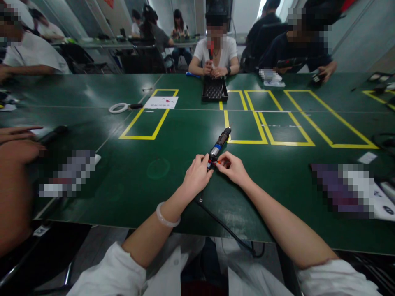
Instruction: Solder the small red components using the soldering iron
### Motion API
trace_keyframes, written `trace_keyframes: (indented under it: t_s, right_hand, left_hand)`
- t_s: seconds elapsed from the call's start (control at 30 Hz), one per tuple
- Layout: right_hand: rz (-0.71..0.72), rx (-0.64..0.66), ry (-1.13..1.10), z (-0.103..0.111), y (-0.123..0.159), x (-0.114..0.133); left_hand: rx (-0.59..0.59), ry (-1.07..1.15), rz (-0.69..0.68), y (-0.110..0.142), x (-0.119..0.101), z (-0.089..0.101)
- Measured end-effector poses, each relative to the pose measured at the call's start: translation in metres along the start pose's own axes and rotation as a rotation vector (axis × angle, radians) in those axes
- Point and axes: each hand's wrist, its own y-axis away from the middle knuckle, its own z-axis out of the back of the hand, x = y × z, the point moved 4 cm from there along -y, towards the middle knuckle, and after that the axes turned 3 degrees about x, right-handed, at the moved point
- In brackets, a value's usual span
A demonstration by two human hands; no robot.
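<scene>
Currently I have the left hand point(197, 176) closed around the rear of a dark, blue-banded tool point(217, 148), inward from the worktop's point(185, 127) near edge, the right hand point(234, 167) pinching a small orange-red part point(219, 163) there; a black cable point(226, 226) crosses that edge. By the far edge I see a black tray point(215, 99), its dotted contents too small to tell, with a paper sheet point(162, 102) and white ring point(118, 108) leftward.

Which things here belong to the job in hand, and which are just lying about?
In use, it seems:
dark tool, in the left hand
orange piece, at the right hand
black cord

Apparently just lying about:
white sheet
white ring
small white card
</scene>
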Motion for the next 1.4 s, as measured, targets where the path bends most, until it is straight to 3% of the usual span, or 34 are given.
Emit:
trace_keyframes:
  t_s: [0.37, 0.6, 0.87, 1.4]
  right_hand:
    - [0.138, 0.069, 0.208, 0.001, 0.001, 0.003]
    - [0.08, 0.093, 0.174, -0.002, 0.002, 0.01]
    - [0.111, 0.082, 0.196, -0.003, 0.005, 0.015]
    - [0.049, 0.072, 0.113, -0.002, 0.003, 0.004]
  left_hand:
    - [-0.046, 0.001, -0.032, 0.0, 0.002, -0.007]
    - [-0.053, -0.023, -0.056, 0.002, -0.001, -0.003]
    - [-0.123, -0.03, -0.049, -0.007, -0.002, -0.005]
    - [-0.084, -0.114, -0.024, -0.011, -0.005, -0.001]
